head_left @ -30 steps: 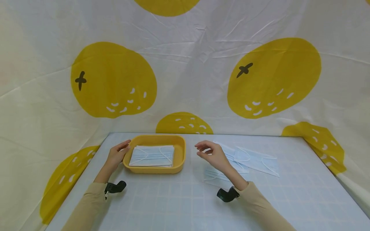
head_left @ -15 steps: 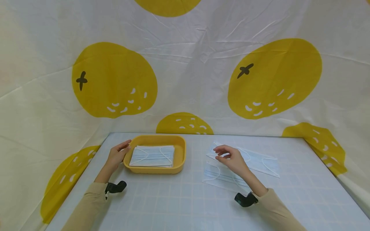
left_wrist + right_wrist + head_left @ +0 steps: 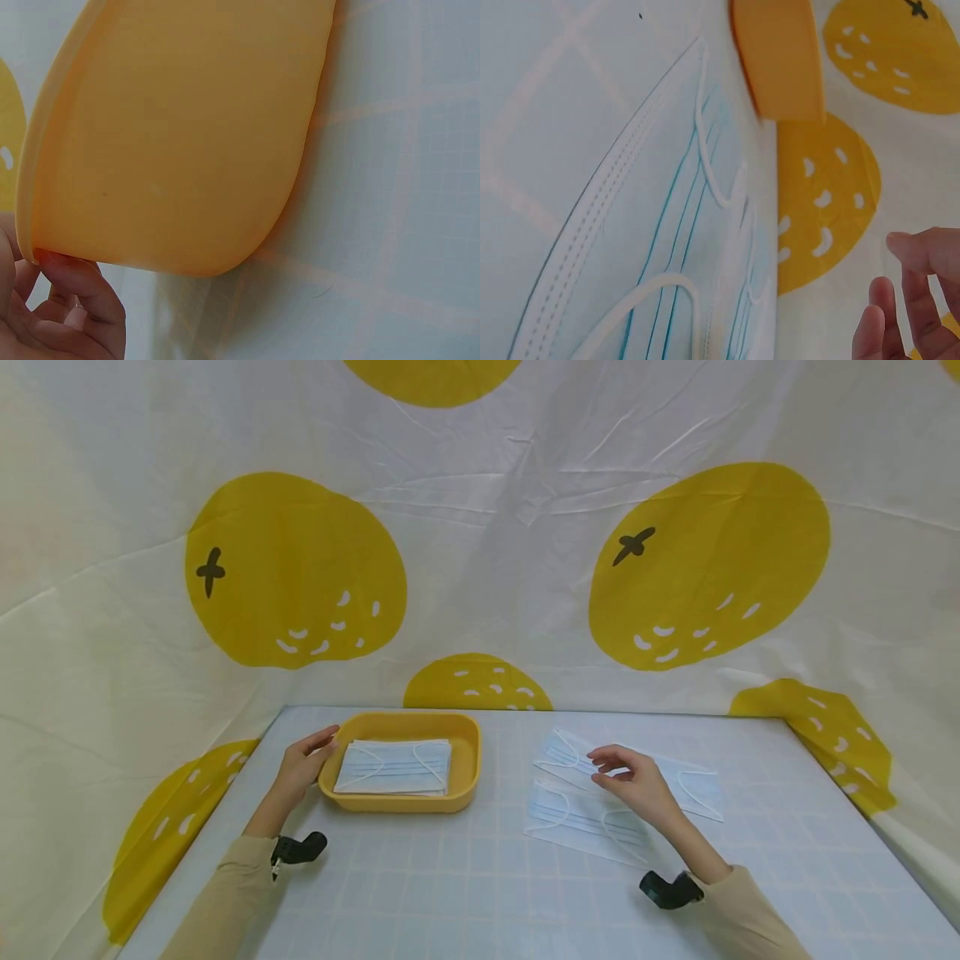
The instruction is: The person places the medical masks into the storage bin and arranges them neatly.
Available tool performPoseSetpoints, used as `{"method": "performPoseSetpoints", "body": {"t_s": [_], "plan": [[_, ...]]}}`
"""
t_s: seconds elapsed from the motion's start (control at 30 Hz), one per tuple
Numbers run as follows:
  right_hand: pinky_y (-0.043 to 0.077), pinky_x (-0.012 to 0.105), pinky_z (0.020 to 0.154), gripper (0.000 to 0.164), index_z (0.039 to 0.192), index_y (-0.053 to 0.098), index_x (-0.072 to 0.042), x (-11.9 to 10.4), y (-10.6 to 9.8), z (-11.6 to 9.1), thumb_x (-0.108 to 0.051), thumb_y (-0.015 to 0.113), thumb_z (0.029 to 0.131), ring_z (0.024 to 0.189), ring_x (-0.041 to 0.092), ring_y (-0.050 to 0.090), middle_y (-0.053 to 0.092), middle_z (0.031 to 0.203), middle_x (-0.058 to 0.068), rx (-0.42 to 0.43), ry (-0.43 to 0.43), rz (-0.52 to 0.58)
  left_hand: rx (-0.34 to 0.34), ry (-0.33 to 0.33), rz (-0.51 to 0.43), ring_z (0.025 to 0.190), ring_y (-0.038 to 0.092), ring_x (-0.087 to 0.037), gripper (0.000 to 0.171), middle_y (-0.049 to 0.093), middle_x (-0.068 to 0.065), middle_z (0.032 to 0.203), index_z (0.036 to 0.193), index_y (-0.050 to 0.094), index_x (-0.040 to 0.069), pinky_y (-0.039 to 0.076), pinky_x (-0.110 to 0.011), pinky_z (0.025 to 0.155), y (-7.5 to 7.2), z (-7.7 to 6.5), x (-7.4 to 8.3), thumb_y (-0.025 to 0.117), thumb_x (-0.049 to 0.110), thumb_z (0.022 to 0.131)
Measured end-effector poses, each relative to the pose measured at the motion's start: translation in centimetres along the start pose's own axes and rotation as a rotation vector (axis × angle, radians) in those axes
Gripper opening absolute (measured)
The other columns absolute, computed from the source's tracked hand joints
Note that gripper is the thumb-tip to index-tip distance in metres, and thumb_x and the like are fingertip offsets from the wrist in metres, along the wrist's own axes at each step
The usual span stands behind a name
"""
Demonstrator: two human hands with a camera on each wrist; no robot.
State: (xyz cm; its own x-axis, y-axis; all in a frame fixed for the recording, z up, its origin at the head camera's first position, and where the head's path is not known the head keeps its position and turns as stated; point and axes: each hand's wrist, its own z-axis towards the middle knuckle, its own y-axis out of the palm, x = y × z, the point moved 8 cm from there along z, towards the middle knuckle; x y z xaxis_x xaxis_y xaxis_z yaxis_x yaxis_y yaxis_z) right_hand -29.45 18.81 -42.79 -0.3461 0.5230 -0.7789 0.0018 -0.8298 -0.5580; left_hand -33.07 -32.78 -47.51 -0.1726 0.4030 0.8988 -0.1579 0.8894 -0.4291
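Observation:
At the left of the table, my left hand (image 3: 300, 764) pinches the rim of a yellow plastic tray (image 3: 405, 804); the left wrist view has thumb and fingers at the rim's corner (image 3: 31, 251). A stack of pale blue face masks (image 3: 393, 767) with white ear loops lies inside the tray. My right hand (image 3: 637, 787) hovers over loose masks on the right, its fingers loosely bent and holding nothing. One face mask (image 3: 577, 822) lies nearest me, another face mask (image 3: 557, 753) behind it, and a third face mask (image 3: 699, 789) to the right, partly hidden by the hand.
A pale blue table cover (image 3: 435, 885) with a faint grid lies under everything. Behind the table hangs a white cloth (image 3: 495, 585) printed with large yellow fruit. Black wrist cameras (image 3: 300, 847) sit on both forearms.
My right hand has moved rightward and a little nearer me, from beside the tray to above the loose masks, uncovering the nearer ones. My left hand and the tray stay in place.

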Motion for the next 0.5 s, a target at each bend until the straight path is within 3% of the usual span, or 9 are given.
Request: {"method": "performPoseSetpoints", "body": {"t_s": [0.23, 0.5], "plan": [[0.052, 0.019, 0.071, 0.026, 0.112, 0.067, -0.004, 1.1, -1.4, -0.6, -0.009, 0.071, 0.086, 0.085, 0.005, 0.062, 0.069, 0.108, 0.017, 0.028, 0.003, -0.019, 0.001, -0.013, -0.005, 0.118, 0.049, -0.023, 0.050, 0.038, -0.021, 0.147, 0.148, 0.038, 0.012, 0.051, -0.012, 0.070, 0.2, -0.1, -0.2, 0.048, 0.027, 0.101], [0.051, 0.017, 0.073, 0.028, 0.114, 0.065, -0.003, 2.6, -2.4, -1.2, -0.010, 0.070, 0.087, 0.085, 0.012, 0.064, 0.068, 0.111, 0.019, 0.009, 0.053, -0.060, 0.002, -0.009, -0.009, 0.120, 0.048, -0.024, 0.050, 0.038, -0.021, 0.148, 0.148, 0.038, 0.011, 0.050, -0.011, 0.071, 0.1, -0.1, 0.0, 0.048, 0.026, 0.101]]}}
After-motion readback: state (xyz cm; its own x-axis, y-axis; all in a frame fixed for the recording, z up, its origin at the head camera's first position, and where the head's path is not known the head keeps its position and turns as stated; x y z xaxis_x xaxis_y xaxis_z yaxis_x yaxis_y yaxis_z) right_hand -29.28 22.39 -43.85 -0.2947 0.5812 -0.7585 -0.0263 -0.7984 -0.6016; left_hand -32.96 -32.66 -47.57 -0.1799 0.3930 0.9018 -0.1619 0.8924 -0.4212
